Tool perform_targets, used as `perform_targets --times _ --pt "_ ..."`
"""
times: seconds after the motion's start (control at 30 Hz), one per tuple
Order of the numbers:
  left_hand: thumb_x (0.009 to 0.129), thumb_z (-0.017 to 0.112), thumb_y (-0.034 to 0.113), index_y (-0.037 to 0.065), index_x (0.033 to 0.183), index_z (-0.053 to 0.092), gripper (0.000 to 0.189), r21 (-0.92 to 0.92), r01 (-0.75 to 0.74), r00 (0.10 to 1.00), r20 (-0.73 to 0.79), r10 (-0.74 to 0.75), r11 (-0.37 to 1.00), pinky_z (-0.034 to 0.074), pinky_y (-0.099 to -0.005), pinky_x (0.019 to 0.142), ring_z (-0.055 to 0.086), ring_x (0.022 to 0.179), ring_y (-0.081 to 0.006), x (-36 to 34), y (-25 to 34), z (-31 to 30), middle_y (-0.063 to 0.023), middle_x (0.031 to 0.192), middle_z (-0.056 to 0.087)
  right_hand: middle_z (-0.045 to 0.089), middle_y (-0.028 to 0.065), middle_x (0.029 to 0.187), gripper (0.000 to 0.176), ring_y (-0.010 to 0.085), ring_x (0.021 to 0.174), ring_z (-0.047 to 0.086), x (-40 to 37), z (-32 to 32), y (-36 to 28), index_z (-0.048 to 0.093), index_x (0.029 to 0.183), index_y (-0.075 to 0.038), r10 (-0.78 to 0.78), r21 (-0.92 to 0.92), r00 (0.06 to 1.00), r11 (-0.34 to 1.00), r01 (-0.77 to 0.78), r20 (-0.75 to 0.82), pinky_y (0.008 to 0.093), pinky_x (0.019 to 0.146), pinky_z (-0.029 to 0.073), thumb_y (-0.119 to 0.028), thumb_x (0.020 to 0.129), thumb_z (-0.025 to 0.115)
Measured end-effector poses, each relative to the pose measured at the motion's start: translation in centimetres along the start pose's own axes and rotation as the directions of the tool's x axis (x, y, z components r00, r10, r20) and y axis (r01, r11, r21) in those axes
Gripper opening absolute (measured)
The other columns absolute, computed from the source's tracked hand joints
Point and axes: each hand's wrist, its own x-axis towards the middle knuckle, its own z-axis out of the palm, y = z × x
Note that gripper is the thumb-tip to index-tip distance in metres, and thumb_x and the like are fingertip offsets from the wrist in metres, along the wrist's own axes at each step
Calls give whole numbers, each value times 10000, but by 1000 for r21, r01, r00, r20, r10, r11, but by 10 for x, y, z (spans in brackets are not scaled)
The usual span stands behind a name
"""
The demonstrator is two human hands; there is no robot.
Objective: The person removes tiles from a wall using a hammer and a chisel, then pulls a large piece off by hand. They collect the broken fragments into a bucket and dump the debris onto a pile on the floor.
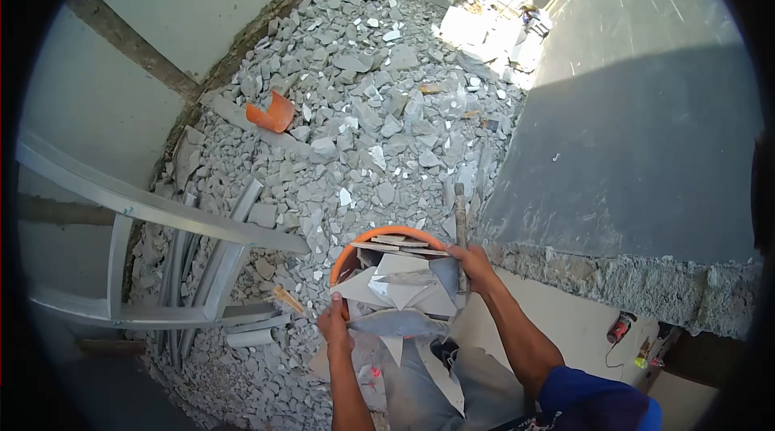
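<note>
An orange bucket heaped with broken tile pieces is right in front of my legs. My left hand is closed on the near-left side of its rim, thumb up beside the shards. On the right, my right hand grips the rim, its fingers partly hidden. A narrow grey-brown bar stands out just beyond that hand, overlapping the bucket's right edge in this view. More long shards hang low over my trousers, below the bucket.
Rubble covers the floor, with an orange curved piece on it. At left, an aluminium ladder leans over metal pipes. A dark slab with a rough broken edge is at right; a red power tool lies below.
</note>
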Motion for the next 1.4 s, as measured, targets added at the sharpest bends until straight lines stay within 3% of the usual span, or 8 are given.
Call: perform_targets --times 0.07,0.13,0.17,0.3,0.67,0.93,1.33,1.4 --pt "891 684 410 97 624 537 437 11 -63 987 147 61 998 355 -292 621 449 621 -117 67 59 40 -2 640 518 674 125 986 340 194 828 665 41 15 -22 639 1100 51 -86 0 994 996 87 -69 340 707 538 -185 860 686" --pt "889 685 420 86 644 557 433 52 2 973 232 -14 999 374 -282 637 477 642 -118 81 64 38 -17 656 545 674 133 1025 371 190 851 648 53 26 -36 637 1121 61 29 -94 982 995 -47 -184 337 727 512 -199 860 682" --pt "903 665 415 29 779 637 407 57 36 962 268 -50 998 416 -296 667 534 681 -134 98 79 45 -51 733 615 673 135 1030 371 191 851 645 67 36 -55 641 1115 63 60 -61 977 995 -74 -205 338 722 507 -203 859 683" --pt "924 642 355 -37 1013 655 401 66 46 975 215 -59 997 473 -295 727 623 738 -148 135 150 72 -90 873 677 678 139 938 343 190 800 647 112 58 -80 653 1008 90 152 76 971 987 -140 -186 351 696 512 -218 862 685" --pt "862 634 169 -42 894 679 218 446 -108 977 212 13 889 466 -294 611 602 665 -145 219 281 180 -66 787 660 686 148 904 380 211 714 681 191 69 -147 639 1045 92 259 437 960 880 -188 -109 357 623 562 -251 886 673" --pt "918 643 245 -61 949 706 314 569 -145 950 310 -48 809 459 -298 670 562 682 -134 286 271 378 -59 802 668 666 129 905 373 201 710 654 333 -22 -191 632 1034 88 243 540 948 836 -96 -207 361 615 536 -234 856 692" --pt "944 615 300 -48 981 681 356 827 -366 863 474 -177 427 518 -329 699 632 778 -183 349 249 702 -109 885 688 648 162 934 400 226 729 654 469 -171 -266 619 1064 86 233 607 854 786 116 -465 374 619 536 -247 850 678" --pt "934 622 310 -36 960 692 354 820 -318 850 469 -240 475 527 -350 696 624 726 -187 362 242 721 -103 879 688 648 164 988 430 242 787 660 496 -188 -250 617 1112 68 282 628 837 773 91 -469 394 668 542 -281 865 669"
